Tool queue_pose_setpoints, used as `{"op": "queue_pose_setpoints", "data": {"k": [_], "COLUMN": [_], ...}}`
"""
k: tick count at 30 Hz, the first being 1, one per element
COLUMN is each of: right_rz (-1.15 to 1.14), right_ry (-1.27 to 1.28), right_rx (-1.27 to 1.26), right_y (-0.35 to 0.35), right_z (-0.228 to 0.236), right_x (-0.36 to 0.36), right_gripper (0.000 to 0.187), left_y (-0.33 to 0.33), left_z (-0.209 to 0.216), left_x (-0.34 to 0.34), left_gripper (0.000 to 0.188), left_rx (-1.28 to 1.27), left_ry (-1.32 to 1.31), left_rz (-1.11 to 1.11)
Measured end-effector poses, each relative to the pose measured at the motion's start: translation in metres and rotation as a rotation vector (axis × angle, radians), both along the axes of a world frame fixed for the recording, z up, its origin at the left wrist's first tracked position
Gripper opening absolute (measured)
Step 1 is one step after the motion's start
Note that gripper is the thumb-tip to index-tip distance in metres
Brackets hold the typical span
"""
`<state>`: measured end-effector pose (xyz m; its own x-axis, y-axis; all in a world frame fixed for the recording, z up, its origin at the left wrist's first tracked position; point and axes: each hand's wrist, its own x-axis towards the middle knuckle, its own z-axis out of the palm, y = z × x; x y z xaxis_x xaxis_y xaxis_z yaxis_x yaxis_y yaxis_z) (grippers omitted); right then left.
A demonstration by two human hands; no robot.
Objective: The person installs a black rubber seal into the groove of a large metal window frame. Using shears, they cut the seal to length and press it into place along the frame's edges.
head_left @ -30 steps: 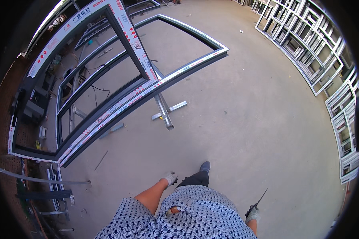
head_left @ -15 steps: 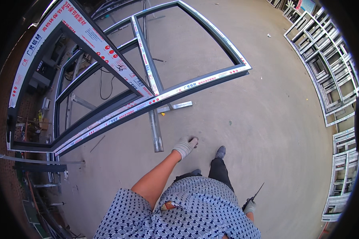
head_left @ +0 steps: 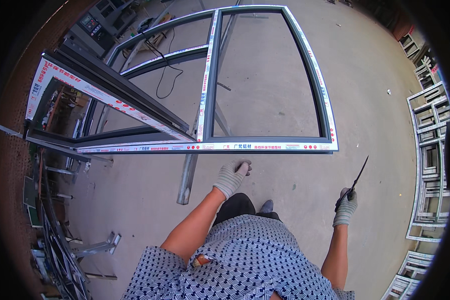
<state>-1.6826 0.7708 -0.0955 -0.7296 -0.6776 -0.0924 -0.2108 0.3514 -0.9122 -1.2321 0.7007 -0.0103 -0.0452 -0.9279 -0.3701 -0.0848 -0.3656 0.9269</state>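
Observation:
My left hand (head_left: pixel 230 179), in a striped grey glove, is held just below the near rail of a large dark window frame (head_left: pixel 275 146), without touching it. Its fingers are curled in with the thumb against them, and whatever they may hold is hidden. Out to the right, my gloved right hand (head_left: pixel 346 210) is closed round a black tool with a long thin shaft (head_left: pixel 360 173), which points up and away. White printed film covers the frame's faces. At the left, a film-covered triangular-looking sash (head_left: pixel 110 100) stands swung out from the frame.
A metal support leg (head_left: pixel 186 185) sticks out under the frame's near rail. Several frames (head_left: pixel 430 160) lean along the right side. Metal profiles (head_left: pixel 60 245) and a bracket (head_left: pixel 102 246) lie at the lower left. A black cable (head_left: pixel 171 86) and a grey machine (head_left: pixel 92 27) are beyond.
The view has turned and come nearer the frame, which now lies straighter across. My right hand has risen and moved forward with the tool. My left hand stays closed near the rail.

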Motion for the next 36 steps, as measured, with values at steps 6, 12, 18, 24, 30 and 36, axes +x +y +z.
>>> {"op": "queue_pose_setpoints", "data": {"k": [6,12,18,24,30,36], "right_rz": [0.211,0.271,0.189,0.11,0.224,0.477], "right_ry": [-0.129,-0.196,-0.041,-0.17,-0.132,-0.061], "right_rx": [-0.049,-0.091,-0.014,0.144,0.203,0.166], "right_y": [-0.142,-0.205,-0.231,-0.283,-0.35,-0.445], "right_z": [0.105,0.08,0.029,0.075,0.091,0.089], "right_x": [0.066,0.092,0.084,0.123,0.138,0.16], "right_gripper": [0.025,0.021,0.02,0.019,0.019,0.015], "left_y": [-0.115,-0.289,-0.458,-0.558,-0.596,-0.602], "left_z": [0.061,0.089,0.073,-0.005,-0.023,-0.047], "left_x": [-0.003,0.044,0.141,0.281,0.342,0.379], "left_gripper": [0.032,0.028,0.022,0.041,0.056,0.05], "left_rx": [-0.238,-0.426,-0.411,-0.28,0.07,0.029], "left_ry": [0.042,0.225,0.241,-0.591,-0.813,-0.812], "left_rz": [0.225,0.59,1.115,1.292,1.298,1.172]}}
